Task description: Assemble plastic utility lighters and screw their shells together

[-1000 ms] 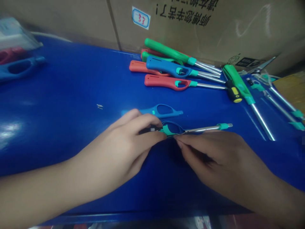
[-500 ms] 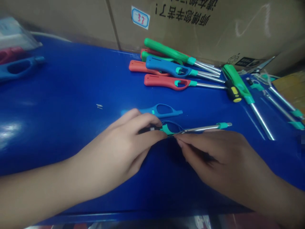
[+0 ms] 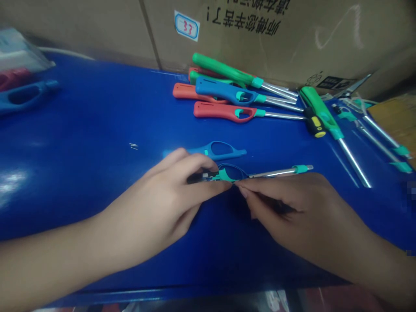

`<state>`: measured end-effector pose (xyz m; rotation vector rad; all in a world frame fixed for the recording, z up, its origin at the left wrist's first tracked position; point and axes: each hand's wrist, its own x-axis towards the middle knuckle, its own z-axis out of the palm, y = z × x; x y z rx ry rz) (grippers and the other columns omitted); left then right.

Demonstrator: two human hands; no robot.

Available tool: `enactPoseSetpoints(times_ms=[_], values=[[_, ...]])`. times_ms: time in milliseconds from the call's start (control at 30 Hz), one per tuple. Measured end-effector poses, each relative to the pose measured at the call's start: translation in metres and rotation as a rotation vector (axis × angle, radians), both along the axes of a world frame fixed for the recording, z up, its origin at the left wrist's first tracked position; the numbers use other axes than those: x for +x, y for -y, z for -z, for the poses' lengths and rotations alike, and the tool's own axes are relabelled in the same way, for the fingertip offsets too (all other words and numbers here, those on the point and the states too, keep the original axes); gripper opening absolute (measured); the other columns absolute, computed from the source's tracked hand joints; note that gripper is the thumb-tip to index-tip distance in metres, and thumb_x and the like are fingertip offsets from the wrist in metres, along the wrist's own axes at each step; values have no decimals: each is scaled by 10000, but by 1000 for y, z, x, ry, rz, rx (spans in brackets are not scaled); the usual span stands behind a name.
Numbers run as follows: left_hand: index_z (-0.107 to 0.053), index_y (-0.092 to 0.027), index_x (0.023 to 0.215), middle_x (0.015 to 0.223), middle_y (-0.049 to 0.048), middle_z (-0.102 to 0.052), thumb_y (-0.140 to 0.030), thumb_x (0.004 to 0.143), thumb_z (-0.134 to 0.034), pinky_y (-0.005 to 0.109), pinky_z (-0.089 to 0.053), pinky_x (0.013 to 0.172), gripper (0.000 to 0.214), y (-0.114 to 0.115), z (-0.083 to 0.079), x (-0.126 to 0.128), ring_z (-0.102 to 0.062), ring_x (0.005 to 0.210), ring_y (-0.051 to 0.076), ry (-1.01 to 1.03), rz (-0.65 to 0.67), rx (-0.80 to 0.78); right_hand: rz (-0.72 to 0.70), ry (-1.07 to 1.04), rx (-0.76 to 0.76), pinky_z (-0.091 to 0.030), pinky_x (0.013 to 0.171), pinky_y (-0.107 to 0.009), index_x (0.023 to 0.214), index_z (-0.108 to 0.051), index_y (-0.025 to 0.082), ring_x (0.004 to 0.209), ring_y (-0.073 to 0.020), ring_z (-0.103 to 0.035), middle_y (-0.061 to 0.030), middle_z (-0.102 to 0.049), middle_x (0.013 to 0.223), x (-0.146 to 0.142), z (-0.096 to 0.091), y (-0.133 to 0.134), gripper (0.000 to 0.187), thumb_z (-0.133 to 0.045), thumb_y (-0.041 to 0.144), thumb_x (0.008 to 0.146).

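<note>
In the head view my left hand (image 3: pixel 162 199) is closed around an opened gas lighter's blue handle shell (image 3: pixel 238 168), which is mostly hidden under the fingers. A teal trigger (image 3: pixel 224 175) sits in it, and a metal tube (image 3: pixel 271 174) with a teal collar (image 3: pixel 302 169) extends right. My right hand (image 3: pixel 292 208) pinches thumb and forefinger together at the lower edge of the trigger guard, touching the left thumb tip; what lies between them is too small to make out. Just beyond lies another blue handle shell (image 3: pixel 224 150), partly behind my left hand.
Several finished-looking lighters, one a red lighter (image 3: pixel 224 111), lie at the back before a cardboard box (image 3: pixel 130 34). A black-yellow screwdriver (image 3: pixel 314 123) and a green lighter (image 3: pixel 320 110) are to the right. Small screws (image 3: pixel 133 146) lie left; blue shells (image 3: pixel 26 96) at far left.
The view has shifted slightly. My left thumb reaches a little further toward my right fingertips at the guard's lower edge. Both hands otherwise keep their grips.
</note>
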<state>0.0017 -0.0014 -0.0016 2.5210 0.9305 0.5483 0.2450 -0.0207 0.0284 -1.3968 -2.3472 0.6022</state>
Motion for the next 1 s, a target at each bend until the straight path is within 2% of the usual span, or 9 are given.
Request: enactPoseSetpoints(times_ms=[233, 667, 1000], values=[[-687, -314, 1306, 1286, 98, -593, -116, 978, -497, 438, -528, 886, 427, 0, 1, 0, -573, 1105, 285, -16, 6, 15, -5, -6, -6, -387, 555, -272, 692, -654, 206, 535, -96, -610, 39, -682, 624, 1, -1, 0, 281, -589, 176, 964], [-683, -293, 1312, 1282, 103, -575, -109, 983, -496, 430, -512, 900, 421, 0, 0, 0, -549, 1111, 277, -24, 14, 10, -23, 71, 46, -380, 546, -276, 702, -660, 198, 548, -113, -621, 24, -683, 626, -1, 1, 2, 272, -573, 180, 960], [-698, -283, 1296, 1282, 91, -614, -119, 980, -521, 412, -519, 899, 397, 0, 2, -2, -582, 1087, 263, 3, 8, 14, -13, 28, 67, -378, 543, -279, 694, -654, 199, 540, -113, -617, 22, -694, 629, 2, 1, 3, 270, -589, 177, 955]])
